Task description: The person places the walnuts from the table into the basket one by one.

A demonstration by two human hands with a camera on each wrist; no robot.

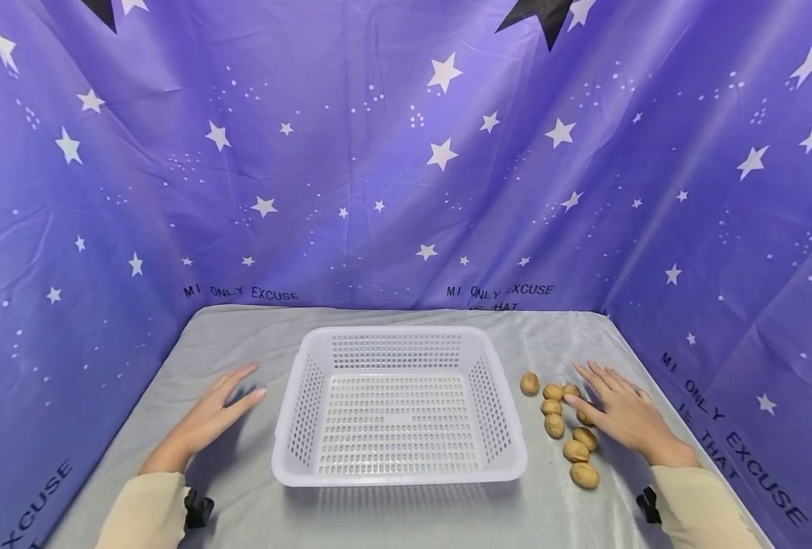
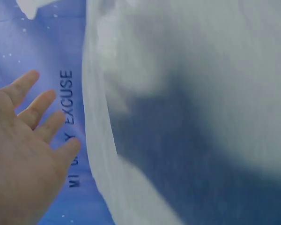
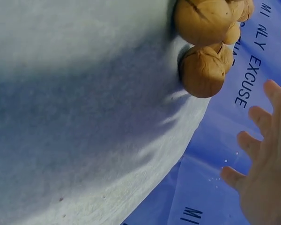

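Several walnuts (image 1: 553, 425) lie in a loose group on the grey cloth, right of a white plastic basket (image 1: 399, 480). The basket has perforated walls and floor, with nothing inside it. My right hand (image 1: 625, 415) hovers over the right side of the group, fingers spread, holding nothing; it partly hides a walnut. In the right wrist view, walnuts (image 3: 202, 72) sit at the upper right, apart from the fingers. My left hand (image 1: 207, 415) is held left of the basket with its fingers extended and nothing in it. The left wrist view shows its fingers (image 2: 49, 126) spread above the cloth.
A grey cloth (image 1: 241, 518) covers the table. Purple star-printed fabric (image 1: 378, 168) hangs behind it and along both sides. Black straps (image 1: 198, 508) show at the wrists below the light sleeves (image 1: 148, 511).
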